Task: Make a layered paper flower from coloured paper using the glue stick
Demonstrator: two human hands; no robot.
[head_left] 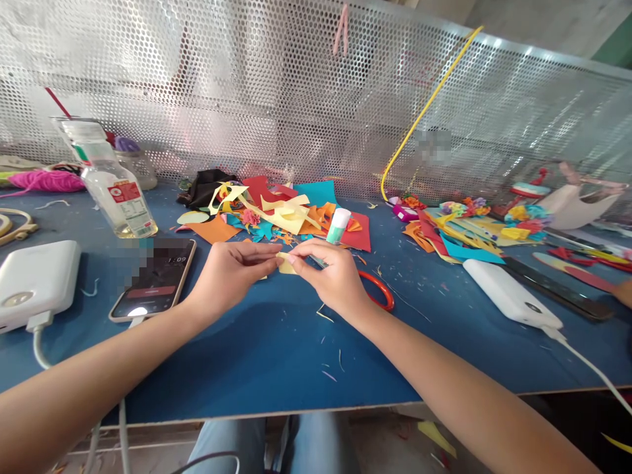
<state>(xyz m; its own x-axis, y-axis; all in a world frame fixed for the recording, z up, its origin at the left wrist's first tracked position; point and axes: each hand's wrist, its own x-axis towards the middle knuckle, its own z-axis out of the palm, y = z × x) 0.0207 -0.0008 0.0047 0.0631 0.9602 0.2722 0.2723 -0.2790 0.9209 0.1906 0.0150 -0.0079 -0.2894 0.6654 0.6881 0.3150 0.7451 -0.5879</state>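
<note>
Between the fingertips of both hands is a small piece of pale yellow paper (286, 265), held just above the blue table. My left hand (231, 273) pinches its left side, thumb against fingers. The right side is pinched by my right hand (332, 271). Just behind my right hand a glue stick (338, 226) with a white cap stands upright. Scissors with a red-orange handle (379, 291) lie by my right wrist, their blades mostly hidden under the hand. Beyond the hands lies a heap of coloured paper scraps (286, 214).
A phone (157, 280), a white power bank (42, 280) and a glass bottle (118, 191) are on the left. Another power bank (511, 291) lies right, near paper flowers (467, 207). A perforated metal screen (296, 85) stands behind the table. A person's hand (625, 291) shows at the right edge.
</note>
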